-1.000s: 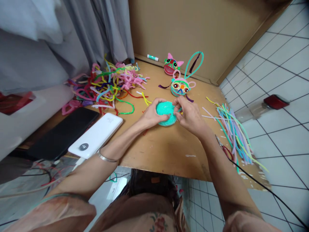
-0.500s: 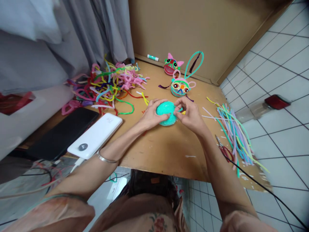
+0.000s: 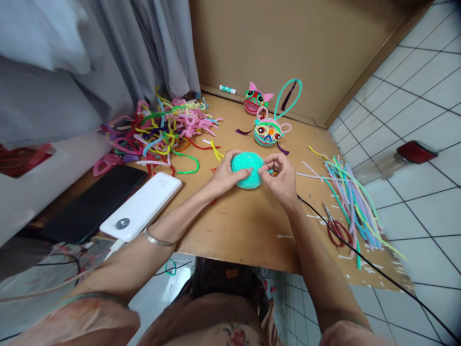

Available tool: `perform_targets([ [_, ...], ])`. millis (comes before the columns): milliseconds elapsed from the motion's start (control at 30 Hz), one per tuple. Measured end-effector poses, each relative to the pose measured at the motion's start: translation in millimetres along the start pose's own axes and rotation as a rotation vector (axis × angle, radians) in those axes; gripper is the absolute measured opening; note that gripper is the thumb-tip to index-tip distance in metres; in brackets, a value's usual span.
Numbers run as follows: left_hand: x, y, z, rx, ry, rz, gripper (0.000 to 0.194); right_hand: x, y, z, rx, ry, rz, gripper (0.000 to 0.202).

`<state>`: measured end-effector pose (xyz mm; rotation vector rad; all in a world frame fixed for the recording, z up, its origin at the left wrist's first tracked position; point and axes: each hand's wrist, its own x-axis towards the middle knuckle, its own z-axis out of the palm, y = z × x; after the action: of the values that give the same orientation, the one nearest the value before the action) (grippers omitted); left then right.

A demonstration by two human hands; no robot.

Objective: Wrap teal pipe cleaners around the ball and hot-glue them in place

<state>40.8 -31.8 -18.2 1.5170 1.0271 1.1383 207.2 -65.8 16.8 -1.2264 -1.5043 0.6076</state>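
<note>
A round turquoise coil of pipe cleaner (image 3: 248, 166) sits between my hands above the table. Wrapped around its left side, my left hand (image 3: 230, 174) presses its thumb onto the coil's face. At the right edge, my right hand (image 3: 279, 177) pinches thumb and fingers together; a short turquoise pipe cleaner end pokes out behind them. Beyond the coil stand two pipe cleaner animal heads: a turquoise one (image 3: 267, 130) with pink looped ears, and a red and green one (image 3: 255, 100) with pink pointed ears.
Tangled pipe cleaners (image 3: 162, 122) pile up at the left, near a white power bank (image 3: 142, 206) and a black slab (image 3: 97, 202). Straight pipe cleaners (image 3: 353, 202) and red-handled scissors (image 3: 336, 230) lie right, with a black cable (image 3: 378, 274) crossing. A glue stick (image 3: 227, 90) lies behind.
My right hand has shifted slightly left and its forearm has swung inward, uncovering more of the black cable. My left hand keeps its hold on the coil.
</note>
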Motion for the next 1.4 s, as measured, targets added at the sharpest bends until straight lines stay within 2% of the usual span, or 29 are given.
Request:
perform_targets([
  [200,-1,1,-0.3,-0.025,-0.019,0.004,0.071,-9,2,4,-0.083,0.072,-0.08,0.02],
  [600,-3,5,2.1,0.009,-0.004,-0.023,0.074,-20,1,20,-0.074,0.309,-0.085,0.014],
  [867,-3,6,1.8,0.003,0.003,-0.02,0.072,-24,0,15,-0.097,0.202,-0.083,0.016],
  [1033,-1,4,2.1,0.028,0.015,-0.005,0.07,-25,-1,13,-0.102,0.178,-0.075,0.016],
  [1400,2,8,4.7,0.084,0.042,-0.026,0.072,-26,4,6,-0.092,0.077,-0.157,0.019],
])
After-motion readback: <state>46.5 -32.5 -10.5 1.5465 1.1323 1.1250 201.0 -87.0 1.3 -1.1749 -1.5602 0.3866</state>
